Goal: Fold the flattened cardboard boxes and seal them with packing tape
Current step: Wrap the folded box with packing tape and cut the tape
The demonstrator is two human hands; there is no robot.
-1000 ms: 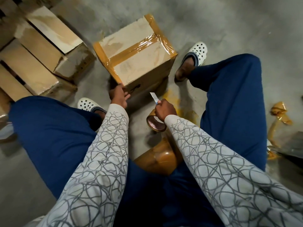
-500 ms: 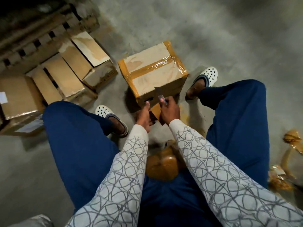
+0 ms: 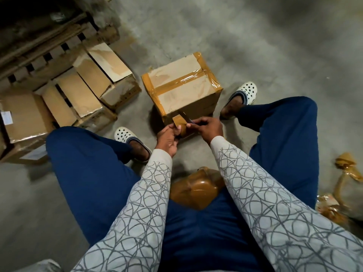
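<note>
A folded cardboard box (image 3: 182, 89) stands on the concrete floor between my feet, its top sealed with brown tape along the seam and edges. A strip of tape (image 3: 177, 119) runs from the box's near edge down to the brown tape roll (image 3: 183, 130). My left hand (image 3: 167, 137) grips the roll just below the box's front face. My right hand (image 3: 208, 127) holds a small blade (image 3: 186, 117) against the taut strip.
Several other cardboard boxes (image 3: 94, 87) lie at the left beside a wooden pallet (image 3: 45, 48). A brown tape-wrapped lump (image 3: 194, 187) sits between my knees. Crumpled tape scraps (image 3: 345, 173) litter the floor at the right. White clogs (image 3: 245, 92) flank the box.
My left hand left the box's side and took the tape roll. My right hand brought the blade up to the strip at the box's front. The camera tilted, showing more of the floor ahead.
</note>
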